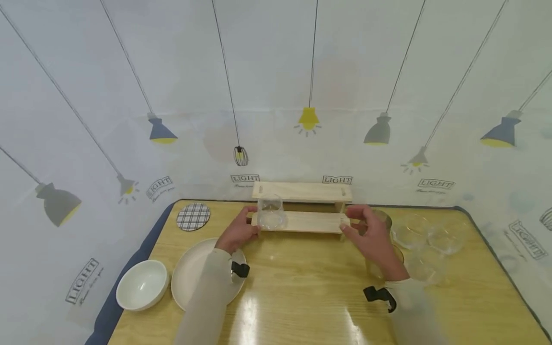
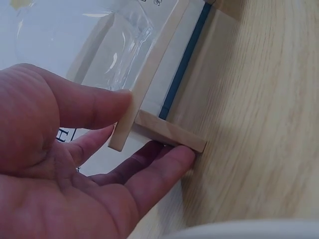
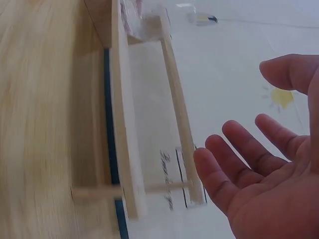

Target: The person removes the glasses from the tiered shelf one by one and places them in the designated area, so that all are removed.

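A two-tier wooden shelf (image 1: pixel 312 222) stands at the back of the table, its upper board set behind the lower. On the lower board's left end sits a clear glass (image 1: pixel 270 213). My left hand (image 1: pixel 239 230) grips that end of the shelf. In the left wrist view, its thumb presses the board's edge and its fingers touch the wooden leg (image 2: pixel 172 132). My right hand (image 1: pixel 372 235) is by the shelf's right end. In the right wrist view, its fingers (image 3: pixel 244 149) are spread and relaxed, with nothing held between them and the thumb.
Several clear glasses (image 1: pixel 446 237) stand to the right, with amber-tinted glassware (image 1: pixel 397 254) partly behind my right hand. Left of the shelf are a checked coaster (image 1: pixel 193 217), a large pale plate (image 1: pixel 189 268) under my left forearm, and a white bowl (image 1: pixel 142 285). A printed curtain (image 1: pixel 276 96) rises behind the table.
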`<action>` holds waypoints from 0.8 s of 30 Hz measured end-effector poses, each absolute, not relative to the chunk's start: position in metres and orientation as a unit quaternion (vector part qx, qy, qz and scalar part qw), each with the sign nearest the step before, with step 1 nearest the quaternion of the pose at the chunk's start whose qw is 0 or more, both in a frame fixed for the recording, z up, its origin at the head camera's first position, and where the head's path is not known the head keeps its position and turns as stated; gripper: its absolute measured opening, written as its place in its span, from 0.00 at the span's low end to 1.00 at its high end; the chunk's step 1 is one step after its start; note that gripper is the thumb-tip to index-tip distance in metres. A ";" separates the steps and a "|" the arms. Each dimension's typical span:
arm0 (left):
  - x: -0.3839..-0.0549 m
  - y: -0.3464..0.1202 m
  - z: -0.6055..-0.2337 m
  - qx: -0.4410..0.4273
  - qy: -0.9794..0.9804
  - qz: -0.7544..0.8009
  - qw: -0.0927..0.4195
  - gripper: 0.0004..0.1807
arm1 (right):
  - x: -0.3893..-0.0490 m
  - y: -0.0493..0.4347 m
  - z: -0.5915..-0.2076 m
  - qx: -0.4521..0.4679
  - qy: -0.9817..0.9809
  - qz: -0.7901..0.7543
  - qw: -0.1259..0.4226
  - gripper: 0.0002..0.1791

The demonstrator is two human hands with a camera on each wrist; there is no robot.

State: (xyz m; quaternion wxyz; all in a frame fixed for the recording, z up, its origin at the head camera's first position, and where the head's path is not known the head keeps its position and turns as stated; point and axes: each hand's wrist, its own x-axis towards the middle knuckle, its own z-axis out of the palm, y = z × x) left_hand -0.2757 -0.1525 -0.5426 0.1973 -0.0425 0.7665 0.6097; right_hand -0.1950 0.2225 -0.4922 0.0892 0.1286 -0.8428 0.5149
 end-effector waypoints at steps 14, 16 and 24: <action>-0.273 -0.157 -0.543 -0.061 0.757 0.620 0.200 0.36 | -0.222 0.110 -0.511 0.141 -0.812 0.566 0.022 0.31; -0.273 -0.157 -0.543 -0.061 0.758 0.619 0.197 0.36 | -0.227 0.096 -0.513 0.128 -0.809 0.573 0.013 0.33; -0.277 -0.154 -0.546 -0.044 0.761 0.619 0.190 0.37 | -0.248 0.058 -0.520 0.112 -0.815 0.568 0.013 0.42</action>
